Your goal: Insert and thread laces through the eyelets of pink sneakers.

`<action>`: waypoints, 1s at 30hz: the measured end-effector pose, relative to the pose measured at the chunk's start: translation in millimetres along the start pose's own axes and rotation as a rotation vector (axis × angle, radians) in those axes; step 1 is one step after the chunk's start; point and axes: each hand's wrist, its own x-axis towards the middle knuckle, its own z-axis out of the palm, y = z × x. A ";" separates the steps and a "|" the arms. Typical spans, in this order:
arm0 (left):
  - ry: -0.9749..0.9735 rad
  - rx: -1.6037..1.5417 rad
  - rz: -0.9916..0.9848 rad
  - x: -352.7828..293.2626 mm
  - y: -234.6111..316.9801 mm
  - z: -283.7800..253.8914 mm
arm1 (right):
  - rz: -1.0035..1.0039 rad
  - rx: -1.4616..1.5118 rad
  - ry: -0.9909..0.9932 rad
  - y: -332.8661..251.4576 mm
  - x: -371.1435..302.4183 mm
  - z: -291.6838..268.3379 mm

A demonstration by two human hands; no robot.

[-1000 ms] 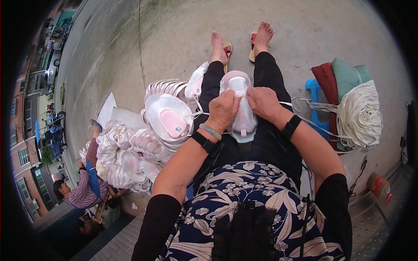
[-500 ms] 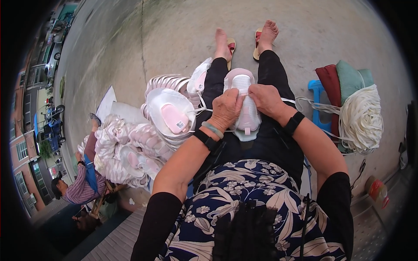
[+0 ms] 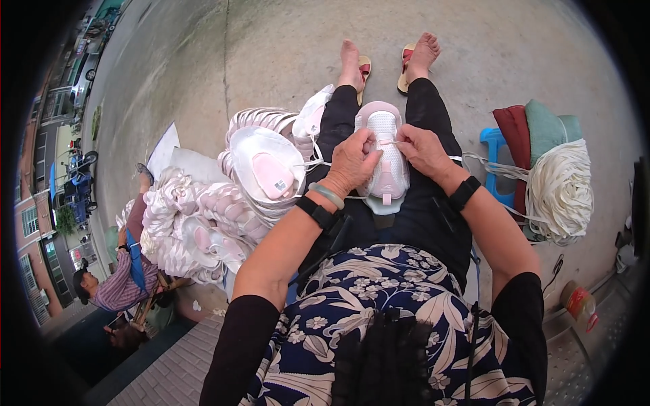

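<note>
A pink-and-white shoe upper (image 3: 384, 157) lies on the person's lap, over the black trousers, its toe end pointing toward the feet. The left hand (image 3: 352, 162) rests on its left side, fingers curled and pressed onto the mesh, holding it down. The right hand (image 3: 423, 150) sits at the upper's right edge — thumb and forefinger pinched together on a thin white cord (image 3: 388, 143) that runs across the top of the upper toward the left hand. From the right wrist the cord trails off to a big bundle of white cord (image 3: 558, 193), which lies on the floor to the right, against a blue stool (image 3: 494, 145) with red and green cushions (image 3: 535, 128).

Just left of the left knee stands a stack of more pink-and-white uppers (image 3: 267, 169), and beyond it a larger heap of them (image 3: 183, 223). Another person in a striped shirt (image 3: 115, 287) sits near the lower left edge of the heap. The floor (image 3: 271, 54) is bare concrete — both feet rest on sandals near its far side.
</note>
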 end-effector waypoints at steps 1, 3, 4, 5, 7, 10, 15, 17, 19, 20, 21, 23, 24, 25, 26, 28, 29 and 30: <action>0.005 -0.014 0.043 0.5 -2.0 -1.7 | 0.007 -0.022 0.009 0.1 1.1 2.4; 0.010 -0.033 0.086 0.8 -6.9 -1.2 | -0.004 -0.036 0.041 0.8 4.6 9.4; 0.000 -0.071 0.070 0.4 -9.1 -1.0 | 0.025 -0.048 0.071 0.8 5.4 12.5; -0.010 -0.109 0.053 -0.3 -10.8 -0.2 | 0.009 -0.049 0.063 0.3 4.8 15.4; -0.011 -0.121 0.044 -2.4 -13.3 1.6 | -0.106 -0.216 0.169 -1.9 1.0 20.7; 0.016 -0.136 0.065 -3.9 -14.8 4.3 | -0.160 -0.260 0.209 -5.7 -4.2 20.9; 0.046 -0.146 0.102 -6.4 -13.8 4.9 | 0.032 -0.107 0.217 -13.3 -9.9 20.6; 0.053 -0.129 0.088 -6.8 -13.1 4.5 | 0.050 -0.099 0.241 -14.5 -13.0 21.0; 0.053 -0.128 0.090 -7.6 -12.2 4.6 | 0.060 -0.084 0.246 -14.7 -14.2 21.8; 0.058 -0.120 0.094 -7.3 -11.8 4.8 | 0.025 -0.081 0.250 -14.5 -14.4 22.2; 0.061 -0.124 0.096 -7.5 -11.6 5.0 | 0.029 -0.090 0.245 -14.3 -14.1 23.0; 0.091 -0.058 0.151 -9.0 -11.8 4.5 | 0.031 -0.097 0.236 -14.0 -13.2 24.2; 0.082 -0.058 0.134 -10.0 -12.0 4.5 | -0.046 -0.172 0.262 -14.2 -13.0 24.9; 0.090 -0.071 0.146 -11.4 -12.2 4.7 | -0.111 -0.251 0.245 -14.5 -13.0 25.8; 0.099 -0.078 0.158 -11.6 -12.7 5.0 | -0.117 -0.243 0.288 -14.6 -12.6 26.3; 0.096 -0.073 0.158 -11.6 -13.8 5.9 | 0.012 -0.174 0.256 -14.9 -12.4 27.2; 0.101 -0.057 0.163 -11.5 -14.3 6.4 | 0.016 -0.171 0.202 -15.3 -13.1 28.3; 0.101 -0.063 0.157 -11.1 -14.9 6.3 | -0.036 -0.234 0.249 -15.6 -13.4 29.1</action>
